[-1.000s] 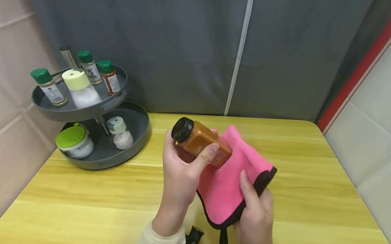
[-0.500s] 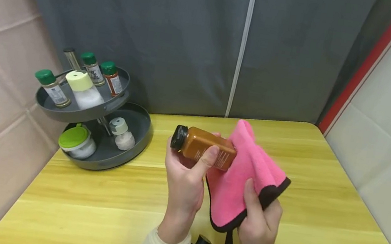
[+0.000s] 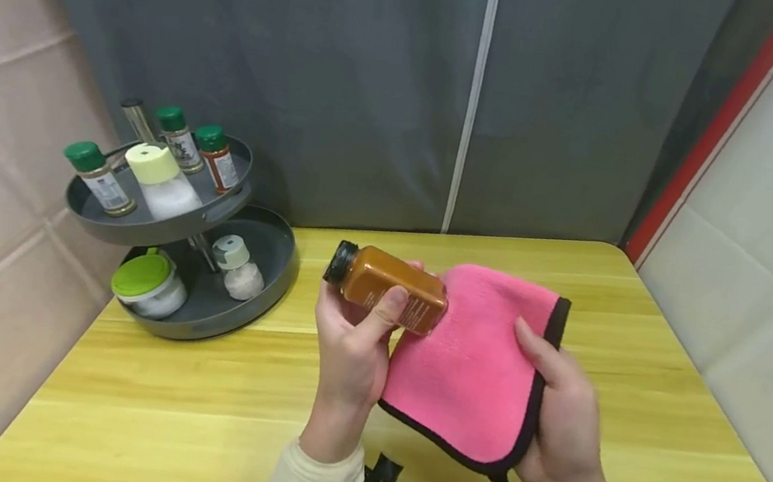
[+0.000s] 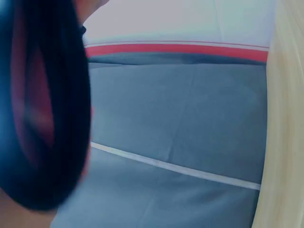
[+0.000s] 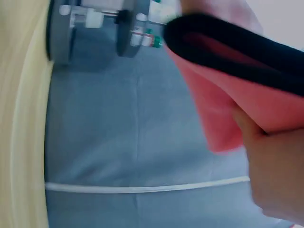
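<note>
My left hand (image 3: 350, 344) grips a square bottle (image 3: 391, 285) of orange-brown contents, its black cap to the left and its body lying nearly level above the table. A pink cloth (image 3: 469, 362) with black edging is held by my right hand (image 3: 567, 410), the thumb on its front face and the other fingers hidden behind. The cloth's left part meets the base of the bottle. Its folded black edge (image 5: 237, 45) shows in the right wrist view, and a black edge (image 4: 71, 118) fills the left side of the left wrist view, blurred.
A grey two-tier rack (image 3: 268, 282) stands at the table's left back. Its upper tier bears green-capped spice jars and a white shaker (image 3: 163, 183); below sit a green-lidded tub (image 3: 150, 285) and a small shaker (image 3: 238, 267). A grey curtain (image 3: 350, 86) hangs behind the wooden table (image 3: 180, 418).
My right hand has moved right and turned, so the cloth now spreads flatter and wider. The bottle, still in my left hand, has tilted closer to level and lately shifted slightly left.
</note>
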### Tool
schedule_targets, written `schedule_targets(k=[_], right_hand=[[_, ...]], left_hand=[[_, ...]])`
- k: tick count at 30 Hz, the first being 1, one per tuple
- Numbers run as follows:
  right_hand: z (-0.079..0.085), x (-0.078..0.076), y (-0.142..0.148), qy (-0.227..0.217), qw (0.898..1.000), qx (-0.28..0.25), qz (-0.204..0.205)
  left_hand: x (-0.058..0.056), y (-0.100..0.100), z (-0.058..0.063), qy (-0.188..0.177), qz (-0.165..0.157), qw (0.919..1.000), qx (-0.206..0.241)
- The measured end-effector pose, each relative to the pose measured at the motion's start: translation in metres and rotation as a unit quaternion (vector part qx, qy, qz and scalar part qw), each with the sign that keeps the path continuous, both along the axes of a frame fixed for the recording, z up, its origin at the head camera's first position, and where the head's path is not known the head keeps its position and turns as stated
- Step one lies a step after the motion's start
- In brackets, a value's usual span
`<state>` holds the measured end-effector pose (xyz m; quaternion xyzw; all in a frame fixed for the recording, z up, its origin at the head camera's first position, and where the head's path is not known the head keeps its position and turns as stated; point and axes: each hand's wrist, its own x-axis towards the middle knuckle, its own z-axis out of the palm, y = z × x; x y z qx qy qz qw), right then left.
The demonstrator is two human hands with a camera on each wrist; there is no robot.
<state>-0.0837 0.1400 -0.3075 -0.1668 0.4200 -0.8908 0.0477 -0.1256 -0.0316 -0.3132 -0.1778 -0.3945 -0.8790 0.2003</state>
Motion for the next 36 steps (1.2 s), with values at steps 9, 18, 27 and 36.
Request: schedule_targets(k=[9, 18, 27, 36], right_hand=[[-0.02, -0.002, -0.037, 0.328, 0.915, 0.103, -0.212], [-0.015, -0.007, -0.015, 0.129, 0.99, 0.056, -0.017], [-0.021, -0.004, -0.005, 0.116, 0.992, 0.046, 0.018], [-0.031, -0.009, -0.032, 0.261, 0.926, 0.198, -0.187]], left_hand=[[0.008, 0.005, 0.009, -0.023, 0.04, 0.9976, 0.052], [-0.002, -0.001, 0.002, -0.017, 0.005, 0.9991, 0.039], [-0.011, -0.008, -0.009, -0.04, -0.03, 0.9982, 0.032], [0.0, 0.003, 0.0, -0.043, 0.048, 0.9976, 0.024]])
